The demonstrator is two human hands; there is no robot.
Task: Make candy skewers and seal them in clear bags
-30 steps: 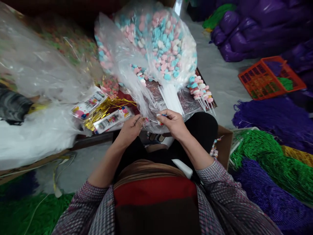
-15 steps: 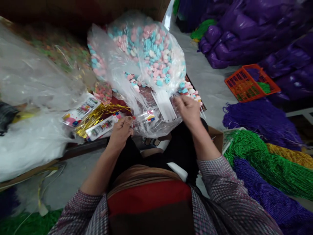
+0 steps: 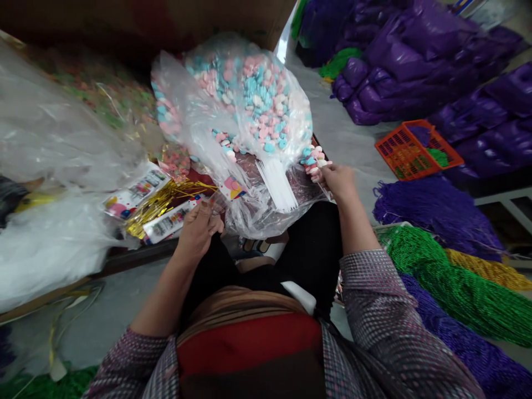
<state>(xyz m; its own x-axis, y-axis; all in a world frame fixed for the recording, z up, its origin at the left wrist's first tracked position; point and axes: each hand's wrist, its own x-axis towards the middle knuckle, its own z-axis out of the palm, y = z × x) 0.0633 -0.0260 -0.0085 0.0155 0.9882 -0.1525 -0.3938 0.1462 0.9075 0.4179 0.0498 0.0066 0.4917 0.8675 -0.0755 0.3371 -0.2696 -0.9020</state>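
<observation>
My left hand [image 3: 198, 228] is closed, pinching the edge of a small clear plastic bag [image 3: 218, 202] with a colourful dotted print. At the right table edge, my right hand [image 3: 339, 182] pinches a pale piece on a thin white stick, beside a small pile of pink, blue and white pieces [image 3: 310, 157]. Between the hands lies a bundle of flat white sticks [image 3: 276, 185] on crumpled clear plastic [image 3: 253, 221]. Behind them, a large clear bag [image 3: 305, 105] is full of loose pastel pieces [image 3: 266, 83]. Printed packets [image 3: 166, 221] and gold twist ties [image 3: 155, 208] lie left.
More clear plastic bags [image 3: 54, 122] cover the left side, with a cardboard box [image 3: 145, 22] behind. On the floor at right are purple bags [image 3: 415, 61], an orange basket [image 3: 415, 149] and heaps of purple strands [image 3: 436, 216] and green bead strands [image 3: 449, 288].
My right hand has moved right and slightly down, from beside the white sticks to the small pile. My left hand has shifted slightly down and left, still holding the small bag.
</observation>
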